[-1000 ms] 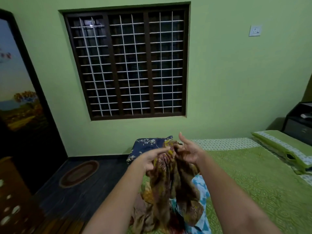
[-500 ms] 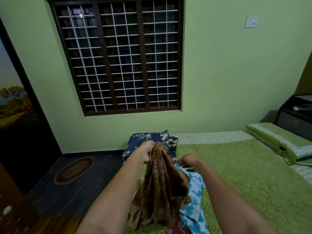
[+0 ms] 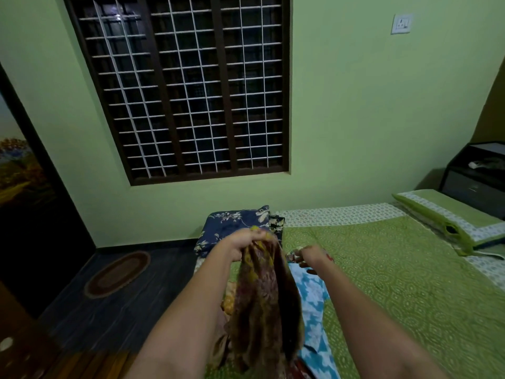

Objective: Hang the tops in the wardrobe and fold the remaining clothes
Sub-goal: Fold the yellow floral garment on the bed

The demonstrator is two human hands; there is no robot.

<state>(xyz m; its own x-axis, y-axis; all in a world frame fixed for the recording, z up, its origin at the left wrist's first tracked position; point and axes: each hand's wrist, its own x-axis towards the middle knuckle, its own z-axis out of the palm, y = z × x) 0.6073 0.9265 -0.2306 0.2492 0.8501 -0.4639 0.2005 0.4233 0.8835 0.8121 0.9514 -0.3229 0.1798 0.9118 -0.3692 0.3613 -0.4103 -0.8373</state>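
Observation:
My left hand [image 3: 244,243] grips the top of a brown floral garment [image 3: 263,302], which hangs bunched over the near left part of the bed [image 3: 396,283]. A blue and white printed garment [image 3: 314,305] lies on the bed just right of it, partly covered by the brown one. My right hand [image 3: 311,255] is lowered onto the top edge of the blue and white garment, fingers curled and pinching the cloth. More crumpled clothes [image 3: 228,302], orange and tan, lie under the hanging garment.
A folded navy floral cloth [image 3: 232,222] sits at the bed's far left corner. A green pillow [image 3: 448,214] lies at the right, with a dark bedside cabinet [image 3: 475,176] behind it. A barred window [image 3: 185,86], an oval floor mat [image 3: 117,273] and a dark wardrobe door [image 3: 30,187] are to the left.
My right hand let go of the brown garment and dropped to the blue and white one on the bed. My left hand now holds the brown garment alone.

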